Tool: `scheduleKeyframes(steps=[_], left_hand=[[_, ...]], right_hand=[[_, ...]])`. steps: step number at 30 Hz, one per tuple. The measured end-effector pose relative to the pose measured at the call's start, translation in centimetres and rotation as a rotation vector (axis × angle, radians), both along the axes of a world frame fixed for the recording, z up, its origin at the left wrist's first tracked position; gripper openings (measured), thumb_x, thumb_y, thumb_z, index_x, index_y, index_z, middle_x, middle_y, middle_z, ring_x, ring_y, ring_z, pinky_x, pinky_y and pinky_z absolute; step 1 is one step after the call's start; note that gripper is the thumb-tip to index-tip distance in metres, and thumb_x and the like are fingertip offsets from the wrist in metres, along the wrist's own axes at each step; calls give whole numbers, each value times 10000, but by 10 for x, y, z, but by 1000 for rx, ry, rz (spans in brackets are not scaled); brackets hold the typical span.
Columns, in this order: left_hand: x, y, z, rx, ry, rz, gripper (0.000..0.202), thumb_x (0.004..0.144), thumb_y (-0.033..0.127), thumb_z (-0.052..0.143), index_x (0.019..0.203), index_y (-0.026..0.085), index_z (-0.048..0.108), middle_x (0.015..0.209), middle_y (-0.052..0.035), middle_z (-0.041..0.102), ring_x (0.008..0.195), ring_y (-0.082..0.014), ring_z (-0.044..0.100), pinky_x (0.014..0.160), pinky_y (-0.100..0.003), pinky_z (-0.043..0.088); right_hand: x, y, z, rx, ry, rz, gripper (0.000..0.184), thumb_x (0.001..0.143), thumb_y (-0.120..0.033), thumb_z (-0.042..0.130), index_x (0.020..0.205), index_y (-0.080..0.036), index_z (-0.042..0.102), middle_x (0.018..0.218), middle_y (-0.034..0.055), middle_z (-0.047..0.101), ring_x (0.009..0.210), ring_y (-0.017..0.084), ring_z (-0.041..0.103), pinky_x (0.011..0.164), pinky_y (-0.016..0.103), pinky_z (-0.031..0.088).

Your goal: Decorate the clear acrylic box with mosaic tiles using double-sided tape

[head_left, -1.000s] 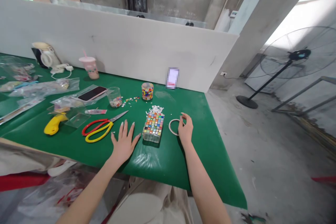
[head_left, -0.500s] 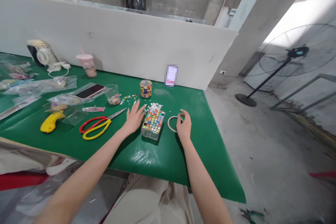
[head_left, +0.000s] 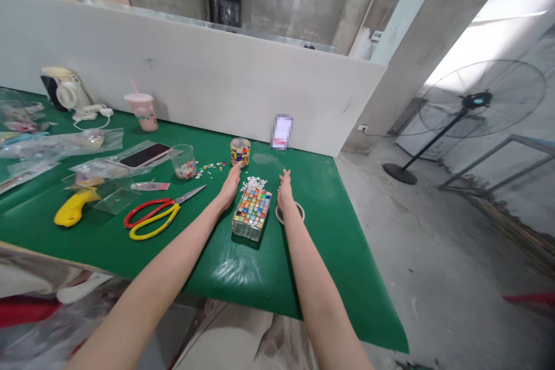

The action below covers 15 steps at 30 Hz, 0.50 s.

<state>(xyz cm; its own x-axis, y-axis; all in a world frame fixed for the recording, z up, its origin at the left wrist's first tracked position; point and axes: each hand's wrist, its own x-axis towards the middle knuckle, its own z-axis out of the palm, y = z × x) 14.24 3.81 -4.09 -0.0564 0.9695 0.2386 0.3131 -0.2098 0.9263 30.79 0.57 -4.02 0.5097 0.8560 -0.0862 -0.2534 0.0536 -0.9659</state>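
Note:
My left hand (head_left: 229, 188) is on edge over the green table, fingers stretched forward, fingertips close to a round tub (head_left: 240, 153) covered in coloured mosaic tiles. Whether they touch it I cannot tell. To the right, my right hand (head_left: 285, 189) has its fingers extended forward near a clear plastic film (head_left: 266, 159), with nothing visible in its grasp. A pale ring (head_left: 299, 221) lies under the right wrist. Between my hands stands a clear box (head_left: 249, 230) topped with colourful mosaic tiles. White tile pieces (head_left: 254, 183) are heaped just behind it.
Left on the green table (head_left: 243, 289) lie red-and-yellow scissors (head_left: 154, 217), a small tube (head_left: 150, 186), a yellow tool (head_left: 74, 208) and a phone (head_left: 145, 155). A clear cup (head_left: 184, 163) holds tile bits. A pink tumbler (head_left: 143, 111) and a propped phone (head_left: 281, 131) stand by the partition.
My right hand has moved forward and left, from beside the ring to beyond it. My left hand has shifted slightly right and turned on edge, toward the round tub. The view has shifted slightly.

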Motion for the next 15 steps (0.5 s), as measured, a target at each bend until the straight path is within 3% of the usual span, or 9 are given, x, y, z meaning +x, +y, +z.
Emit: scheduleKeyframes(steps=[7, 15], left_hand=[[-23, 33, -4, -37, -186, 86, 331, 944, 336, 575, 1220, 155, 571, 1188, -96, 617, 987, -214, 639, 833, -418, 558], [2, 57, -9, -64, -184, 73, 312, 940, 329, 582, 1199, 155, 585, 1189, -94, 619, 998, -215, 635, 843, -421, 554]], right_hand=[[-11, 14, -4, 65, 51, 168, 329, 940, -336, 583, 1227, -174, 576, 1240, 95, 606, 1043, 226, 631, 873, 439, 546], [-9, 16, -5, 97, 81, 182, 337, 944, -344, 575, 1236, -176, 570, 1249, 96, 602, 1054, 229, 628, 883, 445, 541]])
